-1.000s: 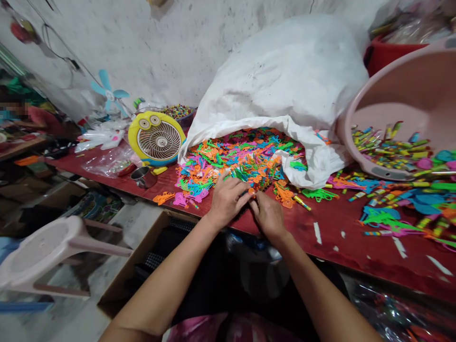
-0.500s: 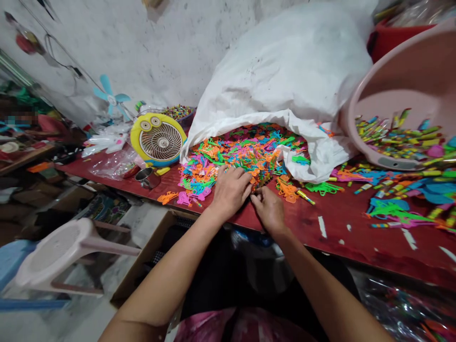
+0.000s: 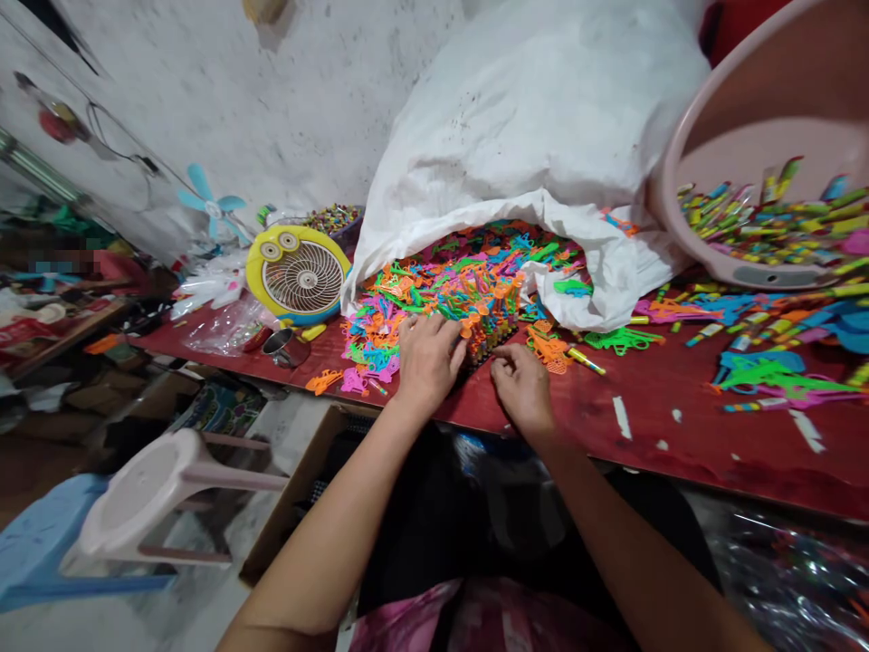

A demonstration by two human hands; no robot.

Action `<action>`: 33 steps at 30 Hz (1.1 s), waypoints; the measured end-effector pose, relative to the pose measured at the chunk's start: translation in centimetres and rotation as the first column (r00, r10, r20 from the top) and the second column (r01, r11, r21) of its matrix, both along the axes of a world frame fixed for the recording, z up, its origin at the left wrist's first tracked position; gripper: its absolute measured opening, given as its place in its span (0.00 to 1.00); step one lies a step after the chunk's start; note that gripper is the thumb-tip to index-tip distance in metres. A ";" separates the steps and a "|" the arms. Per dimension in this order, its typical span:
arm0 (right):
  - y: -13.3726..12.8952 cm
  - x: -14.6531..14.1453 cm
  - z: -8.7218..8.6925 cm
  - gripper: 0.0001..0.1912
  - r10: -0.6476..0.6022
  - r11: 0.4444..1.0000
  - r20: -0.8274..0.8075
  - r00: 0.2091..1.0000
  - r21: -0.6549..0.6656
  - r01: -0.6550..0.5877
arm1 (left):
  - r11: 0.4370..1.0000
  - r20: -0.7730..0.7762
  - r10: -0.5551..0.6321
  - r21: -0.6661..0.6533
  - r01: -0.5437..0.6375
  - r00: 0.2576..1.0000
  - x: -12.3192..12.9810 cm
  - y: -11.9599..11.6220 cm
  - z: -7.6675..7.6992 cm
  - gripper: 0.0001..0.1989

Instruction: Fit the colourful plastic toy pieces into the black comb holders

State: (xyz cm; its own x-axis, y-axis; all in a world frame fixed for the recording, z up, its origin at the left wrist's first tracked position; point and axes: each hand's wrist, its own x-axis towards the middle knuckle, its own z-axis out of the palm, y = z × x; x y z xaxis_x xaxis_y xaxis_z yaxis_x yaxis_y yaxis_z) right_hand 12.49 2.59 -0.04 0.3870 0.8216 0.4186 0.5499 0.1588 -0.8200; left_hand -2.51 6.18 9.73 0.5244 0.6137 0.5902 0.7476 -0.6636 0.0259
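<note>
A dark rack (image 3: 483, 358) full of upright coloured tubes (image 3: 494, 324) stands at the table's front, between my two hands. My left hand (image 3: 429, 360) lies against the rack's left end, fingers bent and closed; their tips and whatever they grip are hidden. Off the rack's right front corner, my right hand (image 3: 524, 388) has thumb and fingers curled together in a pinch. Anything in that pinch is too small to make out. Behind the rack, a heap of bright plastic pieces (image 3: 407, 288) spills from a big white sack (image 3: 529, 118).
A pink basin (image 3: 685, 244) holding coloured tubes lies tipped at the right, with finished-looking sticks (image 3: 780, 371) beside it. To the left stand a yellow fan (image 3: 305, 276) and a metal cup (image 3: 286, 348). Stools (image 3: 146, 489) are on the floor at left.
My right hand has drawn back a little to the right, away from the rack's front. The rack shows more between my hands. My left hand stays at its left end.
</note>
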 end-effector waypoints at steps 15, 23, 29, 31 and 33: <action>0.4 -1.0 0.5 0.08 0.089 0.996 0.120 0.989 -0.040 -0.085 | 0.974 0.625 0.190 -0.218 -0.064 0.757 1.5 -3.5 -7.4 0.09; 0.6 -0.9 0.0 0.12 0.050 0.999 0.047 0.998 -0.010 -0.049 | 0.937 0.539 0.301 -0.319 -0.141 0.787 3.5 -1.6 -9.4 0.11; 0.8 -0.6 -0.1 0.13 -0.025 1.000 -0.066 0.997 -0.005 0.024 | 0.956 0.414 0.263 -0.231 -0.179 0.871 3.3 -0.8 -9.4 0.13; 0.9 -0.6 -0.2 0.13 -0.025 1.000 -0.077 0.997 0.004 0.026 | 0.960 0.366 0.249 -0.214 -0.179 0.897 3.1 -0.6 -9.5 0.13; 0.9 -0.7 -0.3 0.13 -0.028 1.000 -0.090 0.996 0.002 0.028 | 0.958 0.321 0.253 -0.212 -0.191 0.913 3.0 -0.3 -9.5 0.14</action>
State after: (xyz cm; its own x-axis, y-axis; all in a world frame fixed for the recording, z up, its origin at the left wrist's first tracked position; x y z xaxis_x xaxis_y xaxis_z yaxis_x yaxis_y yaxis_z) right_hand 11.82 3.50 -0.36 0.4459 0.8086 0.3839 0.4784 0.1472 -0.8657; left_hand 0.49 5.85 0.19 0.1486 0.7990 0.5827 0.7996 -0.4438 0.4046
